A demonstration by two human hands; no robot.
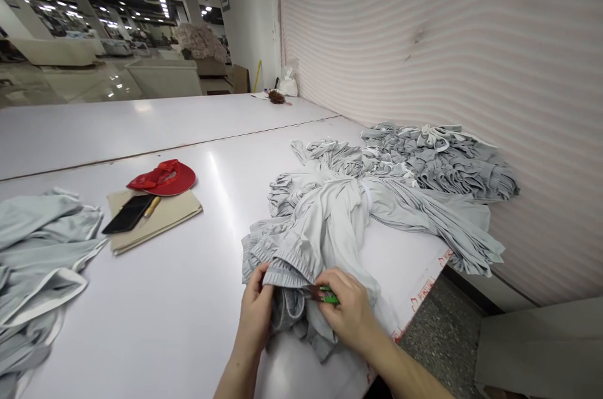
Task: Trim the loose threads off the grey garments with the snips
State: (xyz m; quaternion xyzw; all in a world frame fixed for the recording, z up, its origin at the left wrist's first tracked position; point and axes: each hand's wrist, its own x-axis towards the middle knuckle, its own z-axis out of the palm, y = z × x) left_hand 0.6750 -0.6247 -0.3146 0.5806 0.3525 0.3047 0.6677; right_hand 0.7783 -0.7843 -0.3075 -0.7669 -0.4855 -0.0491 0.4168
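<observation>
A pale grey garment (325, 217) with a gathered elastic edge lies at the table's front right. My left hand (257, 305) is closed on that elastic edge, thumb on top. My right hand (346, 305) grips small thread snips (328, 295) with green on the handle. Their dark blades point left and touch or nearly touch the elastic edge; the exact contact is hidden by fingers and folds. More grey cloth (287, 308) hangs in folds between my hands.
Bundled grey garments (443, 163) are heaped along the striped curtain (447, 41) on the right. Leftward are a red cap (181, 180), a black phone (129, 213), folded beige cloth (164, 223) and another grey garment pile (42, 248). The table edge (424, 295) runs close on my right.
</observation>
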